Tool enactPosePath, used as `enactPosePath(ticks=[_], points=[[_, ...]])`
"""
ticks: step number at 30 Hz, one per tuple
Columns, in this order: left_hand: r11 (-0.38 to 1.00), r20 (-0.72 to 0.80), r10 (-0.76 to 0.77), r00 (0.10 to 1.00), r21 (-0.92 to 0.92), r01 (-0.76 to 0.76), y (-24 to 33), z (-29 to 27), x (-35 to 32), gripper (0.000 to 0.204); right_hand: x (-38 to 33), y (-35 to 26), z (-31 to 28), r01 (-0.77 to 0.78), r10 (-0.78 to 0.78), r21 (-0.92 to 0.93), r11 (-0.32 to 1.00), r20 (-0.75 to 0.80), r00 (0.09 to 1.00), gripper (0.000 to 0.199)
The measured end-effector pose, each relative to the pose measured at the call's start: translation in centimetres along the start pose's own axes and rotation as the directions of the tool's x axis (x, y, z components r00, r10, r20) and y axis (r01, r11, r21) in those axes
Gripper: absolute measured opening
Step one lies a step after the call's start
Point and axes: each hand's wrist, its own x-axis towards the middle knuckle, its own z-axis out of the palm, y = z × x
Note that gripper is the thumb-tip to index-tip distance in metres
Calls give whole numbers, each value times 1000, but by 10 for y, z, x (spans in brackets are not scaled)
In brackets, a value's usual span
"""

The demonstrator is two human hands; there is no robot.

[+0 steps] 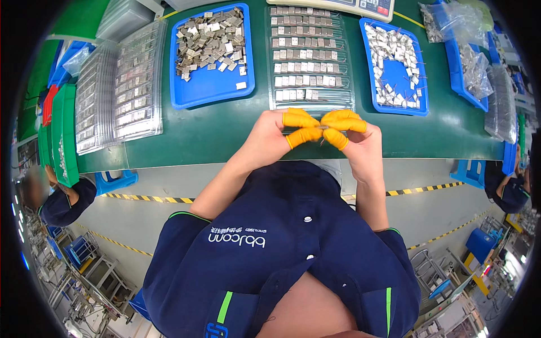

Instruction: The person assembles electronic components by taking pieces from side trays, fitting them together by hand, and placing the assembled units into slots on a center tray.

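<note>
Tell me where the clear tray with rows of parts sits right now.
Head view: the clear tray lies centre on the green table, between two blue trays, just beyond both hands.

Green workbench (pixel 191 135) over a grey floor (pixel 141 219) crossed by yellow-black striped tape (pixel 146 199), brightly lit

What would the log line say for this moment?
left hand: pinching small metal part | right hand: pinching same part | above green table edge
</note>
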Motion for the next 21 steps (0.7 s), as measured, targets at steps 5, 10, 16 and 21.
enactPosePath(ticks=[5, 10, 16, 21], points=[[959, -63, -252, 966, -151, 240, -11, 1, 3, 25, 6, 5, 1, 290, -529, -598, 748, -272, 804, 17], [974, -92, -118, 989, -204, 97, -2, 14, 8, 24, 11, 4, 8, 484, -739, -822, 300, 120, 662, 21], [982, -102, 52, 993, 186, -32, -2, 3, 12, 14, 11, 9, 7, 470, -679, -762, 445, 55, 732, 26], [976, -66, 44, 997, -212, -57, -8, -4, 13, 10, 21, -3, 6, 521, -638, -738, 429, 160, 753, 30]])
